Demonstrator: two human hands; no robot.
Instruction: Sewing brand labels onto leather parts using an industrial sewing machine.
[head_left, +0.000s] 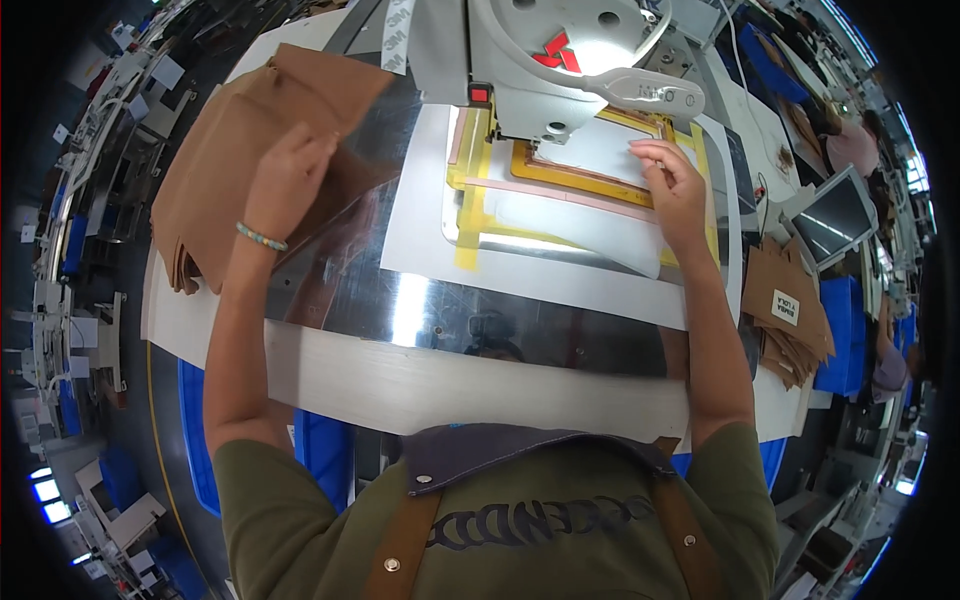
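At upper left, we find the left hand with fingers closed on a stack of tan leather-like panels: light, floppy, best gripped at an edge. The right hand fingers press flat on the yellow frame template.

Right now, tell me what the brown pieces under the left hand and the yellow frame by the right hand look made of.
Brown pieces: probably leather or leatherette, matte, bending softly. Yellow frame: likely rigid plastic, smooth, flat with straight edges. Neither is certain.
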